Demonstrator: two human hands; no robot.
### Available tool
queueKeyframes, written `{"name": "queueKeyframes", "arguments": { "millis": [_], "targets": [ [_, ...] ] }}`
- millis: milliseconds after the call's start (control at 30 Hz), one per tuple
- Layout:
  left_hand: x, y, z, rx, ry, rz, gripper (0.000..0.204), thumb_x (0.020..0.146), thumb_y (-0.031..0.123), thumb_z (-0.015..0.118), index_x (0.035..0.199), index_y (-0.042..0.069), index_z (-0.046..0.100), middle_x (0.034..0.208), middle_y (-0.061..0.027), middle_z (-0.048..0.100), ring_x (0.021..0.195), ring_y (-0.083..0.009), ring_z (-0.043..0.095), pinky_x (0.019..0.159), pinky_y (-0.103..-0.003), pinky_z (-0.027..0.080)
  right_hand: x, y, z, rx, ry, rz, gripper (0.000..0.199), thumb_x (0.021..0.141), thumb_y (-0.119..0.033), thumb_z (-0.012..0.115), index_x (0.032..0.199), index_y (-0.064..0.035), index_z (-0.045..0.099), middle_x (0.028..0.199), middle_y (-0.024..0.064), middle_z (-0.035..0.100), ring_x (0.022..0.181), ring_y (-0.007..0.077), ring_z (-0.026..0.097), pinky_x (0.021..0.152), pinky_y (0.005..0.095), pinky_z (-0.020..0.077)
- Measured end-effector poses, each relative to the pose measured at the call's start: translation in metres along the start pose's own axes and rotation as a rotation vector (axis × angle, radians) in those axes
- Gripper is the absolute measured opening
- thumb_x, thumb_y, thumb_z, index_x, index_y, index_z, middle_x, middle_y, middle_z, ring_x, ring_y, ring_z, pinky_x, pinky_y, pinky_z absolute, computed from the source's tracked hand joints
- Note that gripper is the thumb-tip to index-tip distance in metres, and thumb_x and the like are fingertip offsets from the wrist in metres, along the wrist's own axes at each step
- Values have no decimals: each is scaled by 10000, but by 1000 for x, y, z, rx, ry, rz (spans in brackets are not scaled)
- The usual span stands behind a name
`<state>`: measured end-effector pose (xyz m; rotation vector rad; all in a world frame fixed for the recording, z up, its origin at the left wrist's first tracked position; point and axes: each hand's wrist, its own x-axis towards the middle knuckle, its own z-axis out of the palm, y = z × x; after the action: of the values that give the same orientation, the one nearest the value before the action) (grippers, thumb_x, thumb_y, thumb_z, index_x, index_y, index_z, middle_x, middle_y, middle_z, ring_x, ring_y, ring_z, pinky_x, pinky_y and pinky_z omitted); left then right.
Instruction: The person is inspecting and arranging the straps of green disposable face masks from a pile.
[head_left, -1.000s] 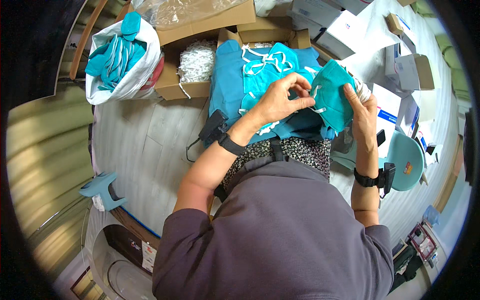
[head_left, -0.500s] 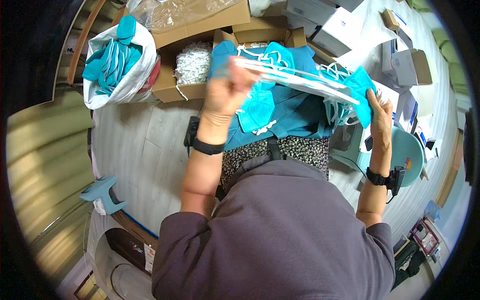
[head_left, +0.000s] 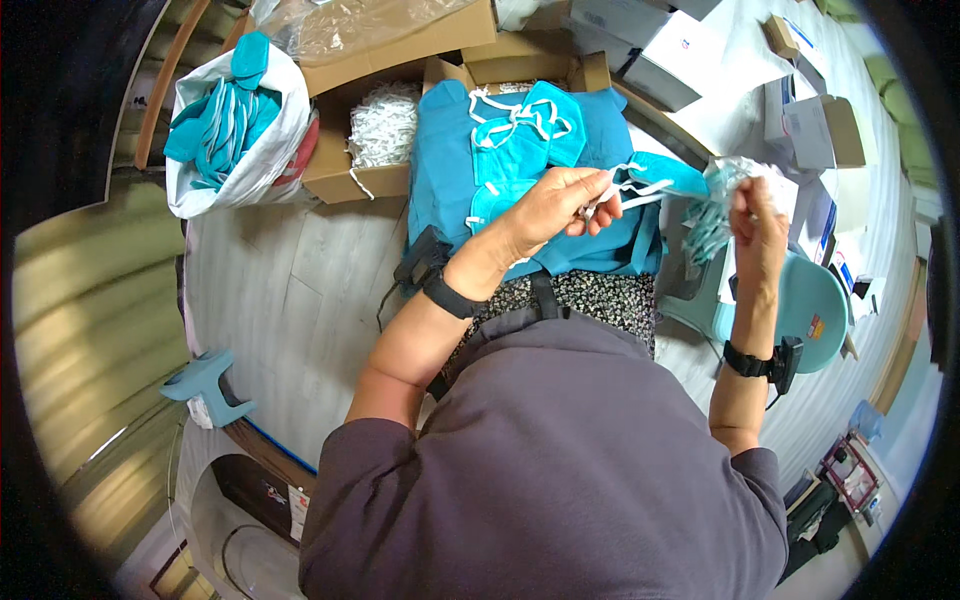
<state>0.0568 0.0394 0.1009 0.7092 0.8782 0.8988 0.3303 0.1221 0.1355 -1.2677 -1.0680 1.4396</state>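
Both hands hold one teal mask [head_left: 712,205] above the lap: the left hand [head_left: 555,205] pinches its white straps [head_left: 630,185], the right hand [head_left: 758,225] clenches its blurred body. Below lies a pile of teal masks [head_left: 520,150] on teal cloth [head_left: 450,190].

Left hand [head_left: 560,205] lower, white straps [head_left: 630,185] gathered shorter.

This looks like a small packing or piecework room, not a home living space. Open cardboard boxes [head_left: 395,75] stand on the pale wood-look floor [head_left: 290,300], one filled with white loops or ties [head_left: 383,125]. A white sack [head_left: 235,140] bulges with teal fabric pieces, and a heap of teal masks with white straps [head_left: 520,150] lies before the seated person. White cartons [head_left: 660,50] are stacked further back, with loose sheets and small boxes scattered around a teal stool [head_left: 815,310].
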Motion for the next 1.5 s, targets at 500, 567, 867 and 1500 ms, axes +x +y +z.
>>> {"name": "queueKeyframes", "arguments": {
  "millis": [500,567,867,1500],
  "targets": [
    [-26,44,35,411,-237,-13,318,1033,265,464,844,36,579,684,5,565,574,-49,511,510,-212,428,-46,-31,66,-353,-472,168,269,818,-206,769,930,23,685,806,12,672,704,77,584,633,230,459],
    [-32,44,35,423,-281,53,326,1029,252,472,797,37,548,677,8,554,587,-55,512,535,-224,431,-54,-45,62,-216,-372,245,287,790,-115,773,1016,33,676,888,6,681,769,80,596,702,224,469],
    [-83,53,-4,307,-290,-62,362,1039,205,434,718,41,469,630,11,474,546,-61,435,515,-233,368,-37,-60,-37,-395,-43,-25,184,834,-104,707,983,1,684,823,10,669,707,82,595,635,214,449],
    [100,50,-93,242,407,162,461,915,264,664,1289,41,514,873,-43,611,664,-64,491,572,-227,446,55,43,93,110,-445,515,182,904,-270,689,814,-124,630,592,-106,417,456,9,282,424,197,184]
  ]
}}
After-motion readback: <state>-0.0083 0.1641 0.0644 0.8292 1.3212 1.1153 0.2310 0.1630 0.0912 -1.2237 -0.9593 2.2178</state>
